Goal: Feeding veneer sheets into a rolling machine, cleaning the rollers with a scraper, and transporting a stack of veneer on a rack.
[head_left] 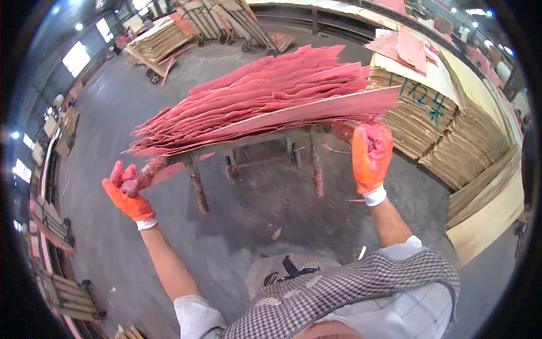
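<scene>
Both my hands wear orange gloves stained pink at the fingers. My left hand (129,195) is closed around the left handle (153,169) of a cart, its fingers curled at the bar's end. To the right, my right hand (372,157) makes a fist on the other handle (342,131). Between them lies an uneven stack of pink-coated veneer sheets (265,99) on the cart, with one broad sheet (316,112) slanting across its near side. Two stained cart legs (317,172) reach down below the load.
A tall stack of bare veneer (418,113) stands close on the right, with pink sheets (411,50) on top. Loose boards (488,212) lean against it. Farther off are another veneer stack (161,42) and upright carts (226,22). Scraps lie on the grey floor (130,271).
</scene>
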{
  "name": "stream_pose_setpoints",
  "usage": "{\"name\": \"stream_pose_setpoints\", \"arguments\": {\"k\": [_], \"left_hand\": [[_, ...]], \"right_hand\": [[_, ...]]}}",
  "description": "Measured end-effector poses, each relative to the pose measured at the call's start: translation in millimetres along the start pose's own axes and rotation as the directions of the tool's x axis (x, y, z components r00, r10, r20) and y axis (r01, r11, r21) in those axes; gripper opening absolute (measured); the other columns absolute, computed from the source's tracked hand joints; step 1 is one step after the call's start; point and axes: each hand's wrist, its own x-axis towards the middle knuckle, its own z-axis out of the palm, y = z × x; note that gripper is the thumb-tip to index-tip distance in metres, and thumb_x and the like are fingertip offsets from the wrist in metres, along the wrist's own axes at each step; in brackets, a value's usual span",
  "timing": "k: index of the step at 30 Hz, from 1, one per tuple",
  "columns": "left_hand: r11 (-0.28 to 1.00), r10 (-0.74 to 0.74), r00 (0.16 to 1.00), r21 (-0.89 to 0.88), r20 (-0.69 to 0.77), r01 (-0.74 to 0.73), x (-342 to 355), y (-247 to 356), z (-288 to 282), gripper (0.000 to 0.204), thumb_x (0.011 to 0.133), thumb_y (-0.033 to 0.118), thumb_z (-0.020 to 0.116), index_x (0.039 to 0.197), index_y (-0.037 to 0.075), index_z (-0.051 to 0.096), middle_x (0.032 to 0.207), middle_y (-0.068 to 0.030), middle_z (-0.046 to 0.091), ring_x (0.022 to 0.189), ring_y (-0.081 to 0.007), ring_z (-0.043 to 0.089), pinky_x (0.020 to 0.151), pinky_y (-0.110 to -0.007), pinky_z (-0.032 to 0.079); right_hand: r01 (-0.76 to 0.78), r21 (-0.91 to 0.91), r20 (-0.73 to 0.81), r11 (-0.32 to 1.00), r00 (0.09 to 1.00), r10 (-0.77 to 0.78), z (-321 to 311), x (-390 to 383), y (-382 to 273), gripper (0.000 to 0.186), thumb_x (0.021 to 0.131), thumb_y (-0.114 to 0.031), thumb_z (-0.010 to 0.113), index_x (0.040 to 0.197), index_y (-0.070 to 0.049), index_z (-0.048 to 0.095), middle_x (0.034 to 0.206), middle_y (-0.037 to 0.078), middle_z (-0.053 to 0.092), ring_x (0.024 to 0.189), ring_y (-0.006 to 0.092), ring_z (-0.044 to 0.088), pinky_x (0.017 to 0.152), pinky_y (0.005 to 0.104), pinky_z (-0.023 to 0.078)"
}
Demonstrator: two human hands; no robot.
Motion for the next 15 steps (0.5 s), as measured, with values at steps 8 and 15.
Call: {"name": "stream_pose_setpoints", "arguments": {"k": [8,15], "left_hand": [[0.996,0.009,0.999,-0.084,-0.042,-0.013,27.2,-69.6,24.2,0.059,0.105,0.047,0.04,0.119,-0.007,0.061,0.111,-0.0174,0.068,0.091,-0.026,0.067,0.091,-0.04,0.052],[0.996,0.064,0.99,-0.077,0.129,-0.054,76.4,-176.1,67.8,0.058,0.107,0.044,0.038,0.117,-0.008,0.061,0.099,-0.0159,0.068,0.088,-0.026,0.065,0.092,-0.042,0.05]], "right_hand": [[0.045,-0.183,-0.075,0.982,0.995,-0.06,17.1,-11.1,43.9,0.014,0.086,-0.002,0.066,0.099,-0.006,0.067,0.103,0.012,0.067,0.097,0.0312,0.062,0.089,0.0418,0.048],[-0.019,-0.273,-0.127,0.962,0.992,-0.017,57.8,-31.8,70.2,0.014,0.091,-0.005,0.058,0.103,-0.005,0.065,0.109,0.015,0.066,0.101,0.0315,0.062,0.093,0.0434,0.047]]}}
